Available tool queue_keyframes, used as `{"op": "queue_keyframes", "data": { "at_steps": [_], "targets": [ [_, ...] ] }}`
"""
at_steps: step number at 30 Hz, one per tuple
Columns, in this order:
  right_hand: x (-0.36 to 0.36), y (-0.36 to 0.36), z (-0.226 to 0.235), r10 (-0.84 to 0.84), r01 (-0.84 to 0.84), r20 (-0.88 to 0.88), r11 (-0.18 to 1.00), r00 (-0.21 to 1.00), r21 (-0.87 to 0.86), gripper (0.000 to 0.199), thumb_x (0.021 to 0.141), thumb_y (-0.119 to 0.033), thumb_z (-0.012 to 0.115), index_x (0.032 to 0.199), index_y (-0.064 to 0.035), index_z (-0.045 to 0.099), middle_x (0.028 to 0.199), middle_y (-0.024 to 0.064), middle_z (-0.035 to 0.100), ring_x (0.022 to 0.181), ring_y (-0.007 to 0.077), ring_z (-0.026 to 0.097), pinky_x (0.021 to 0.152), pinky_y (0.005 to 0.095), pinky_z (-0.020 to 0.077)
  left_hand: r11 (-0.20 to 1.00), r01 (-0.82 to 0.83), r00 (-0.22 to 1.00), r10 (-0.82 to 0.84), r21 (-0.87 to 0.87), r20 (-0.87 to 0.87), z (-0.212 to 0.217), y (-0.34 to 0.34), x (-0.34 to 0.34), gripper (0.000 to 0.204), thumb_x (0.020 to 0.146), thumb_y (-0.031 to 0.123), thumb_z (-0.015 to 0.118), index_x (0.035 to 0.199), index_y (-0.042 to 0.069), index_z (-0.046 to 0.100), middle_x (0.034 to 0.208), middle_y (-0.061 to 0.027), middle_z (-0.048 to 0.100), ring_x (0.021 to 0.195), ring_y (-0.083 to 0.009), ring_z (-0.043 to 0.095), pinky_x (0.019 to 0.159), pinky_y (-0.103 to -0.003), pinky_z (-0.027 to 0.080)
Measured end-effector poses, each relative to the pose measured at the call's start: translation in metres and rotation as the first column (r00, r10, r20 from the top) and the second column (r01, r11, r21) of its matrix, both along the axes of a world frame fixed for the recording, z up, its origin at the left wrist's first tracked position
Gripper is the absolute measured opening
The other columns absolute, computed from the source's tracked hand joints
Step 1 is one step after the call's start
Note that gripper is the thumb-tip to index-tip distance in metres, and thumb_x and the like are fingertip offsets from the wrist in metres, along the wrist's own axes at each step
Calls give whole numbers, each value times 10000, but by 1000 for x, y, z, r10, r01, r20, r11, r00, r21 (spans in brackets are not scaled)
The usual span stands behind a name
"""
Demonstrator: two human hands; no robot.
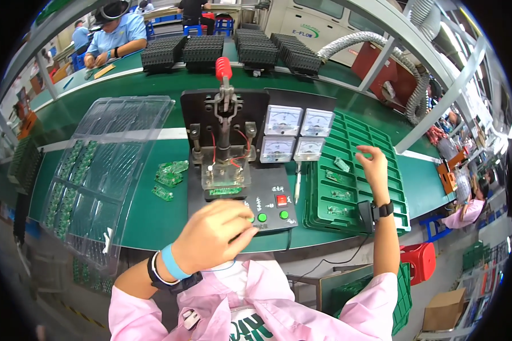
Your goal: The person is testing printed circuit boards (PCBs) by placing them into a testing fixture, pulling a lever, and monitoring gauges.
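My left hand [216, 234] is in front of the black test fixture [267, 202], fingers loosely bent and holding nothing I can see. One fingertip is at a green button, partly covering it; two more green buttons [262, 217] and a red switch [281, 200] show beside it. A green circuit board [224, 191] sits under the fixture's clear press block [224, 176]. Above stands a toggle clamp with a red handle [223, 68]. My right hand [374, 166] hovers over the green compartment tray [350, 133], fingers apart and empty, near a board [341, 164] lying in it.
Several loose boards [170, 173] lie left of the fixture. Beyond them is a clear plastic tray [133, 156] with rows of boards. Four-dial meter panel [283, 120] and a slim pen-like tool [298, 182] stand between fixture and tray. Black racks [205, 50] line the back; a co-worker [116, 37] sits opposite.
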State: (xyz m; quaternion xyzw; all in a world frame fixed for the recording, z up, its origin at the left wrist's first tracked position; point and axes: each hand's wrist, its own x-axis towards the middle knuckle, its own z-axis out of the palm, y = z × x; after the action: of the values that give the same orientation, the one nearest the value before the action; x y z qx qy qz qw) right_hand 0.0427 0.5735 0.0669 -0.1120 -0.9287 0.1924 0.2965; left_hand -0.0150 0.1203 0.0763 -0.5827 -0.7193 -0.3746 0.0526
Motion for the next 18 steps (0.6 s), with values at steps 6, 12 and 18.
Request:
{"op": "queue_keyframes", "data": {
  "at_steps": [6,12,18],
  "targets": [
    [3,-94,33,-3,-4,-168,999,986,-46,136,822,-57,696,951,-15,685,847,70,632,678,127,580,604,260,447,762,-531,769,617,370,-168,82,31,-82,564,785,291,724,1285,89,557,1363,-181,495,1156,-329,575,1020,-513,385],
    [21,-154,26,277,-277,6,961,961,18,226,792,1,689,1014,-29,662,1012,103,633,827,217,622,712,333,496,952,32,851,134,304,-509,45,12,-38,286,714,117,758,994,89,706,1009,-94,686,1091,-287,627,940,-388,476],
    [27,-216,3,521,-512,-21,844,853,161,382,731,7,718,1099,-41,623,1218,159,583,1128,349,566,918,445,493,928,-71,987,118,365,-108,12,-56,-21,356,684,77,775,1029,72,689,931,-98,691,1038,-315,631,872,-403,513]
  ]
}}
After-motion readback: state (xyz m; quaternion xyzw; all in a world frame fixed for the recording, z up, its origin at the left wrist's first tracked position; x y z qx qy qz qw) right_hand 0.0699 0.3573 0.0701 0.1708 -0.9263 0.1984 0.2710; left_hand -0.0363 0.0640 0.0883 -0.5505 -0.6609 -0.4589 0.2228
